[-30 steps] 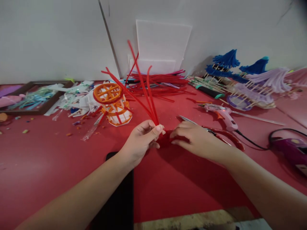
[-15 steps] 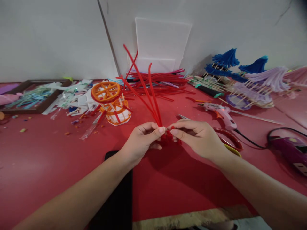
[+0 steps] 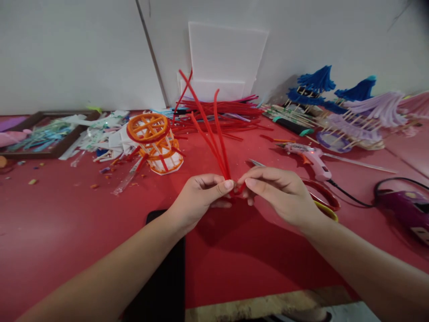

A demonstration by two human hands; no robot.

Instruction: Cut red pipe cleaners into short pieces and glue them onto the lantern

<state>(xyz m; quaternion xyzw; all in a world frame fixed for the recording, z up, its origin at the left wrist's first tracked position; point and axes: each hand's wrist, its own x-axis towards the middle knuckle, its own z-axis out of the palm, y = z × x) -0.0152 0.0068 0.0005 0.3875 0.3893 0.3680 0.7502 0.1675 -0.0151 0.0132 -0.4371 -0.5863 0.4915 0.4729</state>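
Several long red pipe cleaners [image 3: 219, 143] fan upward from my left hand [image 3: 201, 197], whose thumb and fingers pinch them near their lower ends. Just to the right, my right hand [image 3: 281, 192] is closed, thumb against fingers, on the short lower ends of the same red pipe cleaners. The fingertips of both hands almost meet above the red table [image 3: 248, 268]. Scissors [image 3: 320, 194] with red and yellow handles lie partly hidden behind my right hand. An orange and white round frame [image 3: 156, 143] stands beyond my left hand.
A pink glue gun [image 3: 313, 161] with a black cable lies at the right. Behind it are blue and lilac roofed models [image 3: 362, 112]. A pile of red pipe cleaners [image 3: 221, 114] lies at the back. Scraps and a brown frame [image 3: 63, 145] are at left, a black object [image 3: 161, 277] in front.
The fanned pipe cleaners have shifted to the right and tilt more upright. Both hands have moved slightly to the right, and the short lower ends now show less.
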